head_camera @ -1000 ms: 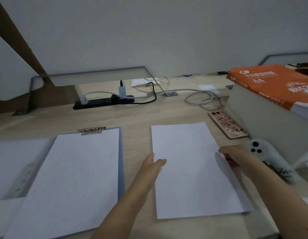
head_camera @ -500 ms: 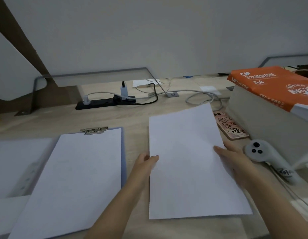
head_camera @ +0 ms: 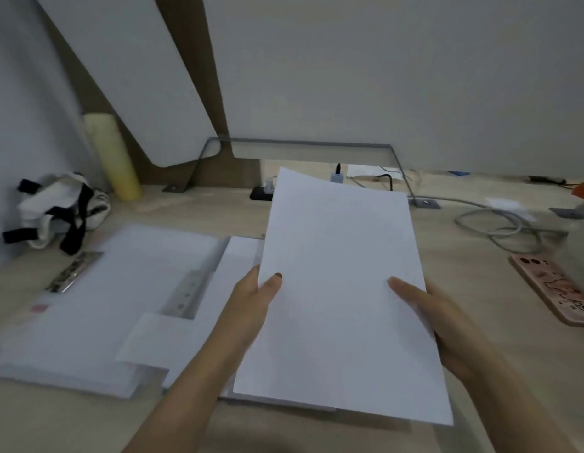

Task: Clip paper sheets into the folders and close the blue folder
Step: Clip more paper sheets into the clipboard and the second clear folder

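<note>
The left hand (head_camera: 248, 312) and the right hand (head_camera: 454, 328) each hold a long side of the paper sheet (head_camera: 343, 289). Each grip is a pinch, with the thumb on top and the fingers hidden under it. The sheet is up off the tabletop (head_camera: 473, 273), with its long way pointing away from the person and its far end tipped up. The open folder (head_camera: 127, 289) with its metal clip (head_camera: 74, 271) lies flat to the left, nearer the left hand, so I think the sheet must go left and down to reach that clip.
</note>
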`<state>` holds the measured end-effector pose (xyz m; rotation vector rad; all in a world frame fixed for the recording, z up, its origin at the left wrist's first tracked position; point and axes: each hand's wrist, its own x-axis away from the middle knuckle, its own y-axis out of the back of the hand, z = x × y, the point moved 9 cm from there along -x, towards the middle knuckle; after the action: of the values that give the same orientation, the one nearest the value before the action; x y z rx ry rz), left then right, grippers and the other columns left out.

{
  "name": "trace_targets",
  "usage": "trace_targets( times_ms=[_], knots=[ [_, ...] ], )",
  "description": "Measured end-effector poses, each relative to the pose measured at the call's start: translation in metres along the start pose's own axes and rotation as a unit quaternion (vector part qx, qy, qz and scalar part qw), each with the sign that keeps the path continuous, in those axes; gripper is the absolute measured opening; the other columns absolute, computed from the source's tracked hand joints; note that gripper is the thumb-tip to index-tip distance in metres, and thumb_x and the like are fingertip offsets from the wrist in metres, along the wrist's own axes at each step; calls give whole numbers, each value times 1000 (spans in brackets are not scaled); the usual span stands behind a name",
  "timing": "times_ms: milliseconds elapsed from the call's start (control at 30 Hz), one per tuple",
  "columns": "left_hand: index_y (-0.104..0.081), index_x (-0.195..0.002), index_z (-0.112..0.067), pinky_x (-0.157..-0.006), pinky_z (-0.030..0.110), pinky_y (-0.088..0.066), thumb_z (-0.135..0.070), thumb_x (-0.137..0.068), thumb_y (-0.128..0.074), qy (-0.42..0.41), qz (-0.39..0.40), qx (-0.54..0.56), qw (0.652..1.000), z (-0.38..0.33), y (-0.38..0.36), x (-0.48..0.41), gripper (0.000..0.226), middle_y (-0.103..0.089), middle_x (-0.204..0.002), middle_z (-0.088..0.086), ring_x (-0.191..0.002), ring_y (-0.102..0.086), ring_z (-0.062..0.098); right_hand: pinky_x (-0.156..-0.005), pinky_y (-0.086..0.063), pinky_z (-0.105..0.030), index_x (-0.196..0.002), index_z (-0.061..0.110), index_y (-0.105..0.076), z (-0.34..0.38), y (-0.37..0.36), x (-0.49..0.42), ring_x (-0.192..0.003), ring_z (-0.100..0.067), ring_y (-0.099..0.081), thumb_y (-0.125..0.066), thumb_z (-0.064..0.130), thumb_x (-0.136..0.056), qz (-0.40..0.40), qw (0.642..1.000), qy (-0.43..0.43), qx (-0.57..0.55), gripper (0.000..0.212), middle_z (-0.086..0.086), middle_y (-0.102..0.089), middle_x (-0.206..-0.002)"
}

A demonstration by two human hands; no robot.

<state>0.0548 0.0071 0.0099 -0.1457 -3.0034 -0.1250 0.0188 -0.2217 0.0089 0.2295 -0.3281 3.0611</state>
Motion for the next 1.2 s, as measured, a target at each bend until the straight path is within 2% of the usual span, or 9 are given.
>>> trace_targets(
  times_ms=[167, 267, 333, 400, 467, 567, 667, 900, 1200],
  knots=[
    [-64, -108, -18, -83, 34, -52, -21, -96, -47, 36, -67, 32, 997, 12, 80, 7, 21, -71, -104, 2, -94, -67, 20, -63, -60, -33, -112, 19, -61, -22, -74, -24, -86, -26, -72, -52, 8, -88, 45, 999, -10, -5, 27, -5, -74, -102],
    [-63, -104, -14, -73, 23, -52, -20, -96, -44, 5, -158, -31, 987, 15, 151, 7, 21, -68, -104, 6, -91, -64, 15, -63, -59, -36, -108, 17, -63, -39, -102, -36, -80, -28, -73, -55, 10, -87, 39, 998, -39, -1, 24, -8, -75, -97],
    [-59, -109, -17, -85, 30, -48, -19, -95, -47, -22, -252, -150, 956, 22, 209, 6, 19, -61, -115, 7, -106, -58, 20, -67, -57, -37, -110, 18, -64, -48, -116, -43, -81, -29, -72, -56, 13, -87, 36, 998, -51, 14, 24, -9, -75, -98],
    [-53, -123, -15, -99, 39, -38, -22, -92, -52, 7, -316, -314, 895, 33, 257, 7, 32, -48, -133, 11, -124, -43, 28, -60, -58, -34, -107, 21, -64, -53, -130, -48, -77, -26, -73, -56, 15, -87, 46, 997, -58, 23, 22, -6, -76, -94],
    [-36, -141, -12, -108, 43, -30, -29, -90, -55, 61, -305, -398, 863, 51, 290, 3, 57, -30, -147, 15, -134, -29, 32, -56, -58, -32, -103, 22, -65, -57, -141, -51, -74, -25, -73, -56, 16, -87, 56, 996, -67, 25, 19, -5, -76, -91],
    [-11, -150, -11, -113, 41, -24, -41, -89, -54, 102, -243, -414, 871, 72, 308, -12, 79, -22, -153, 16, -139, -26, 31, -75, -56, -42, -110, 21, -64, -65, -151, -56, -85, -29, -72, -57, 19, -87, 62, 994, -79, 35, 24, -7, -75, -99],
    [-18, -147, -8, -108, 41, -29, -40, -91, -51, 81, -257, -436, 859, 65, 312, -27, 73, -30, -149, 18, -135, -31, 33, -74, -54, -40, -112, 21, -63, -69, -155, -60, -84, -27, -72, -58, 19, -86, 53, 994, -86, 49, 26, -5, -75, -98],
    [-52, -127, -7, -96, 43, -36, -34, -93, -48, 81, -339, -518, 781, 48, 332, -47, 44, -50, -129, 19, -121, -42, 35, -71, -53, -38, -106, 20, -65, -68, -153, -63, -80, -27, -73, -58, 21, -86, 40, 993, -87, 68, 21, -6, -76, -94],
    [-57, -107, -4, -81, 43, -42, -27, -95, -47, 63, -342, -453, 821, 44, 343, -38, 28, -55, -114, 17, -110, -49, 33, -66, -53, -36, -105, 19, -66, -67, -162, -66, -81, -29, -72, -57, 19, -86, 48, 992, -91, 68, 21, -8, -76, -94]
  ],
)
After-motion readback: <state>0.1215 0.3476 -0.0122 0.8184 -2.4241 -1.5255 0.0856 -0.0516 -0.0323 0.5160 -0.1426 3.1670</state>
